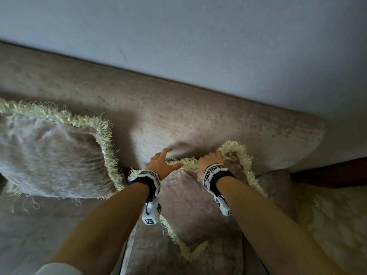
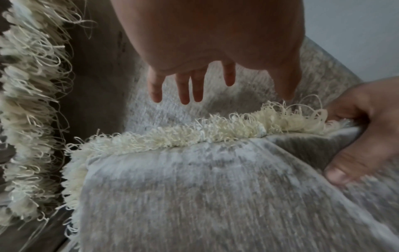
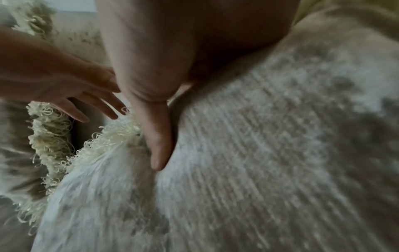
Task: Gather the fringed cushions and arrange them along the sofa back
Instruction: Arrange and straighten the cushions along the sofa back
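Note:
A taupe cushion [image 1: 190, 205] with a cream fringe [image 2: 194, 134] leans against the sofa back [image 1: 178, 116]. My right hand [image 1: 210, 161] grips its top edge, the thumb [image 3: 159, 136] pressed into the fabric [image 3: 259, 153]. My left hand [image 1: 161, 161] hovers over the same edge with straight, spread fingers [image 2: 185, 85], holding nothing. A second fringed cushion [image 1: 49, 155] stands to the left against the sofa back, its fringe [image 2: 28, 102] close beside my left hand.
A grey wall [image 1: 198, 36] rises behind the sofa. The sofa's end [image 1: 309, 139] is at the right, with dark wood trim [image 1: 327, 171] and a pale patterned fabric [image 1: 337, 225] beyond. The seat [image 1: 29, 235] lies below the left cushion.

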